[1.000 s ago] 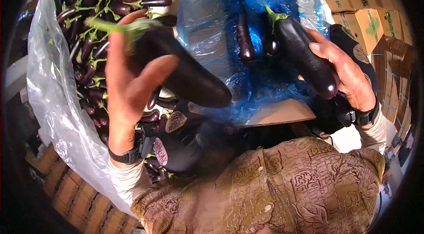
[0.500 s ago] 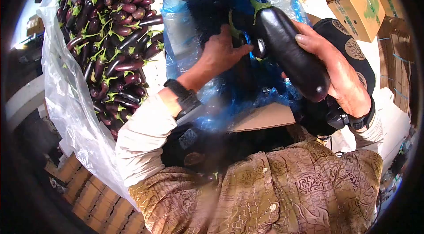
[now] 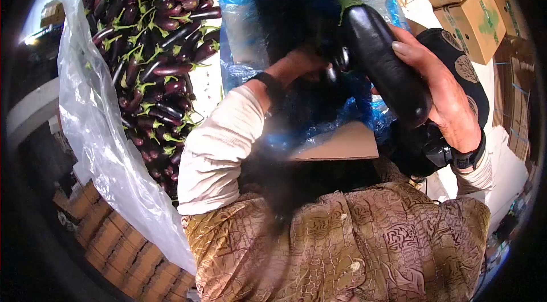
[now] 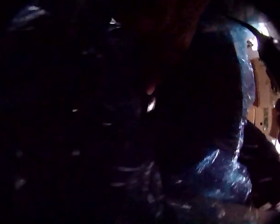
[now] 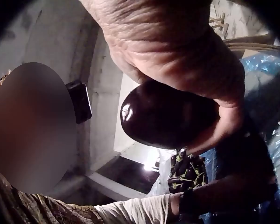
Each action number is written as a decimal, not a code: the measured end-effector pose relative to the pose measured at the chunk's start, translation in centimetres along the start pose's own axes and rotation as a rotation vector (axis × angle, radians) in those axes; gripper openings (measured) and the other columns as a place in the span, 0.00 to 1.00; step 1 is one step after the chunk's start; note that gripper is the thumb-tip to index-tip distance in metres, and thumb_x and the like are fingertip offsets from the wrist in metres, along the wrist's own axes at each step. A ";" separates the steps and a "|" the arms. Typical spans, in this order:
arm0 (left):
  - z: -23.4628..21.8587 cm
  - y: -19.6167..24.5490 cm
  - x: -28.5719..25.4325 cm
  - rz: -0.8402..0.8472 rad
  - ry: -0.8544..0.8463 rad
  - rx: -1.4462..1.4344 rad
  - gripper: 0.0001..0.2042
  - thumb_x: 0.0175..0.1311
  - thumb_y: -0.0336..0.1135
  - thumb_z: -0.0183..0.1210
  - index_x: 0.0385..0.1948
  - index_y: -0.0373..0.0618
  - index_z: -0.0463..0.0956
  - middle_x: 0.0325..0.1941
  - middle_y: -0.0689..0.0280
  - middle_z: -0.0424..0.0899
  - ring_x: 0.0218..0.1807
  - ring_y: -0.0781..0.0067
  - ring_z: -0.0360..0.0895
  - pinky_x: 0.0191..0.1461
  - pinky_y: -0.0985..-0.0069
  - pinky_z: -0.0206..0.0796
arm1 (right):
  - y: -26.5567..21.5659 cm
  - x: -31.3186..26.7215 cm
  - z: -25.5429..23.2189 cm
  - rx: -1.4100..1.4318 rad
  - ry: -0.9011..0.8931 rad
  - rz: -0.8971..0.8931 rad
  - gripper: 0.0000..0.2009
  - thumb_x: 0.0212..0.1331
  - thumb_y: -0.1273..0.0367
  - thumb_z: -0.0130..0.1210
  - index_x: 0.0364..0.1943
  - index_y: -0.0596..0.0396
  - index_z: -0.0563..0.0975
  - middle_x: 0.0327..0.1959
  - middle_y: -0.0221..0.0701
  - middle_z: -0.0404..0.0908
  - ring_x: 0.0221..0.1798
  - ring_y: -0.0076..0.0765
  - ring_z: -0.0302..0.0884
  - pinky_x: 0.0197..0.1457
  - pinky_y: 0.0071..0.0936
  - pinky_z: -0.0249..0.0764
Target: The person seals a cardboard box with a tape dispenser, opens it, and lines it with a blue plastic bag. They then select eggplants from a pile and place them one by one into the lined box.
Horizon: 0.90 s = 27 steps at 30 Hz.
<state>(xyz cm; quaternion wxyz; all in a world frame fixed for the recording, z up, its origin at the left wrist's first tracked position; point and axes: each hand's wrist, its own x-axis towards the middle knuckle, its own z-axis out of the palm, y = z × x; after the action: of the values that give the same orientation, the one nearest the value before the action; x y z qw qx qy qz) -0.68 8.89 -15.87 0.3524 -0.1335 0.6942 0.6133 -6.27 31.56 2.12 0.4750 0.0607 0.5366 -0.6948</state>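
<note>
A large glossy dark eggplant, its green stem pointing away from me, is held in my right hand above the right side of a box lined with blue plastic. In the right wrist view, the fingers and palm wrap round this eggplant, its rounded end facing the camera. My left hand is down inside the box in deep shadow, beside dark eggplants. Its fingers are mostly hidden, and I cannot tell whether they grip one. The left wrist view is nearly black, with glints on the blue plastic liner.
A big heap of smaller eggplants lies left of the box, bordered by a clear plastic sheet. Printed cardboard cartons stand at the back right, with flattened cardboard stacked near them. A cardboard flap sticks out towards me.
My left hand has carried a large eggplant from over the heap rightwards and down into the box. My right hand keeps holding its eggplant in nearly the same place.
</note>
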 end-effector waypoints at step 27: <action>-2.1 -1.6 2.7 -0.043 -0.030 0.503 0.21 0.50 0.32 0.67 0.47 0.38 0.77 0.33 0.54 0.85 0.32 0.58 0.82 0.36 0.64 0.73 | 1.3 2.2 -0.8 -0.276 0.097 0.107 0.27 0.63 0.60 0.52 0.64 0.58 0.64 0.46 0.34 0.77 0.36 0.25 0.79 0.37 0.19 0.77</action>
<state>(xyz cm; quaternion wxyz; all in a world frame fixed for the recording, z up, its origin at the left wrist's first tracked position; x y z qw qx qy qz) -2.27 7.22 -18.86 0.3976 -0.0471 0.8166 0.4158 -6.87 30.98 -0.38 0.4888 0.0571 0.6453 -0.5844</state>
